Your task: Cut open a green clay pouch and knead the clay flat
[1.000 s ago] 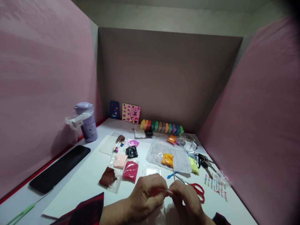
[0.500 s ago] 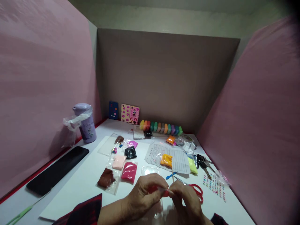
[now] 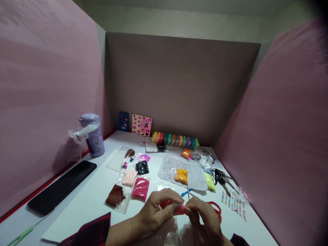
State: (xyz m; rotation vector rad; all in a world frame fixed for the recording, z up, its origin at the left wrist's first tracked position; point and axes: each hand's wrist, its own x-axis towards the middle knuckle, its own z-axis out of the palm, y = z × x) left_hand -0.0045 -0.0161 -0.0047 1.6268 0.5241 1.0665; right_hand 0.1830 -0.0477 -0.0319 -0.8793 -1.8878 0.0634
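Observation:
My left hand pinches a small red clay packet between thumb and fingers, in front of me and just above the table. My right hand grips the packet's right end with closed fingertips. A thin wooden stick rises behind the right fingers; whether that hand holds it, I cannot tell. Red-handled scissors lie partly hidden behind the right hand. A blue modelling tool and a clear plastic box are just beyond my hands.
Left are packets of brown, crimson, peach and black clay. An orange packet lies on a written sheet. Keys and a gem sticker sheet are right; a purple bottle and black phone-like slab left.
The red packet now shows more between my hands, as my left fingers have shifted a little and the right fingertips have moved slightly. The view has moved very slightly; the other things stay put.

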